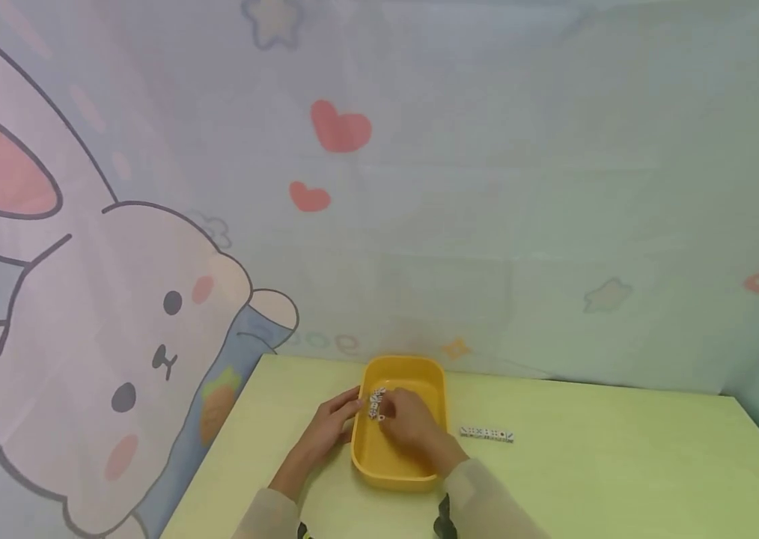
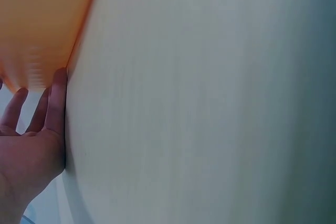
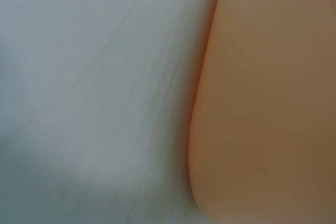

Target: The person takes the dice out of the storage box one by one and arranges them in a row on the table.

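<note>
A yellow plastic bin (image 1: 369,464) stands on the table, with several small white dice (image 1: 376,404) bunched along the left side of its floor. My left hand (image 1: 325,428) rests against the bin's outer left wall, its fingers fairly straight. The left wrist view shows those fingers (image 2: 56,100) reaching up along the orange-looking wall, low by the tabletop. Inside the bin, my right hand (image 1: 413,423) has its fingers curled down beside the dice, pinching one die (image 1: 382,418) at the fingertips. The right wrist view holds only the bin's outer wall (image 3: 262,98); that hand is hidden there.
To the right of the bin, a straight row of several dice (image 1: 486,434) lies on the pale green-yellow table (image 1: 608,464). A cloth backdrop (image 1: 460,224) with a rabbit, hearts and stars hangs behind the table's far edge.
</note>
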Demonstrator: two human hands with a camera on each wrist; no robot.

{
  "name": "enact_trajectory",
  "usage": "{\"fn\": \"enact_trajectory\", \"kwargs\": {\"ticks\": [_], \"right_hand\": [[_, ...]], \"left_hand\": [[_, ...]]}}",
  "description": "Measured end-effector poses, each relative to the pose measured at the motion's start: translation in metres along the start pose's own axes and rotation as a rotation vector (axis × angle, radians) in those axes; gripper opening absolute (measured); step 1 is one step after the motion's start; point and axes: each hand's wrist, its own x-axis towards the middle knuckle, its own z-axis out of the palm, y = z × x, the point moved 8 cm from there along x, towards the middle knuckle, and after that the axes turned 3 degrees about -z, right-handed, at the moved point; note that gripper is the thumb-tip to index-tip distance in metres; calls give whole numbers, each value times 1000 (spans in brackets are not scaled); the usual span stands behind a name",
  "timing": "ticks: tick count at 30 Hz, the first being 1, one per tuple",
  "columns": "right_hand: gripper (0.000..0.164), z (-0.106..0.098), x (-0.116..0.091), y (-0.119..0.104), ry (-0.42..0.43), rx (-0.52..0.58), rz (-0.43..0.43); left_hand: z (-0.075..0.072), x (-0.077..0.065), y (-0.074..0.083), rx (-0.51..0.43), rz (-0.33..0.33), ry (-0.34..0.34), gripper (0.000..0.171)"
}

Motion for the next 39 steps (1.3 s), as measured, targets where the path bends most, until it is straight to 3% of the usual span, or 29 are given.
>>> {"fn": "enact_trajectory", "kwargs": {"ticks": [4,9,13,18,23,27,35,39], "right_hand": [[8,-11,1,0,23,59,9],[7,-28,4,-15,13,105,-78],[7,-58,1,-31,-32,124,-146],[5,-105,-20,-26,-29,89,-178],[4,-148,-54,0,25,45,-176],[5,-170,-83,33,55,9,-139],[12,-180,-129,111,91,-69,-20],[14,-175,-143,134,81,-91,-3]], "left_hand": [[3,3,2,2,0,-8,59],[1,6,1,-1,-20,18,58],[-2,9,4,-9,-22,26,59],[4,13,4,4,-32,2,61],[12,15,5,-3,-31,-24,61],[12,16,4,-17,-48,-15,61],[13,20,2,-43,-62,-22,61],[14,22,3,-42,-64,-19,61]]}}
